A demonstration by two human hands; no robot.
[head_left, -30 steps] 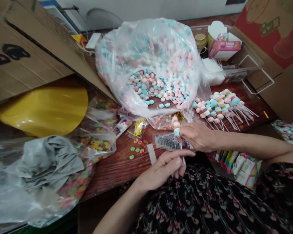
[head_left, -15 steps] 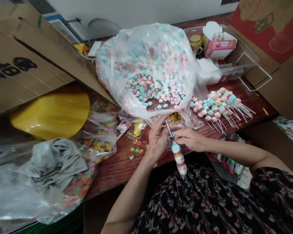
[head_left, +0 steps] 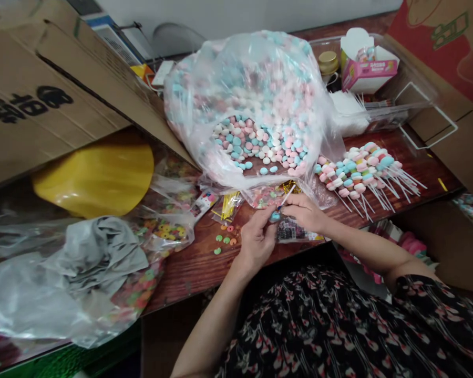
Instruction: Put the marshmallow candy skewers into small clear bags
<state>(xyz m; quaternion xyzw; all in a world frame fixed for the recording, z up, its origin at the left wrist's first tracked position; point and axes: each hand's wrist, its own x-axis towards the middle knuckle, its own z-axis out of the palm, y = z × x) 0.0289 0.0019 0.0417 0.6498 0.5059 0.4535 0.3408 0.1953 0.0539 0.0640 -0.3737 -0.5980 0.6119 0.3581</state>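
Note:
Between my two hands is a candy skewer (head_left: 275,216), a white stick with soft candies in a clear wrapper; only a blue candy and the stick end show. My left hand (head_left: 257,239) is closed around the candy end and hides most of it. My right hand (head_left: 305,212) pinches the skewer at the wrapper's neck, where a small dark blue tie seems to sit; the fingertips are partly hidden. Just left of my hands are a small packet of yellow twist ties (head_left: 229,205) and several loose ring candies (head_left: 219,238). Below my right hand lies a printed plastic packet (head_left: 294,231).
A big clear bag (head_left: 244,68) of pastel candies stands open behind my hands. Several candy skewers (head_left: 358,170) are piled at the right. A clear bin (head_left: 418,84) holds a pink box (head_left: 370,73). Cardboard boxes flank both sides; a bag with a grey cloth (head_left: 96,252) lies left.
The skewer's candy end, which hung down toward my body, has swung up into my left hand. My right hand has moved up and closer to the left. The view has shifted slightly left.

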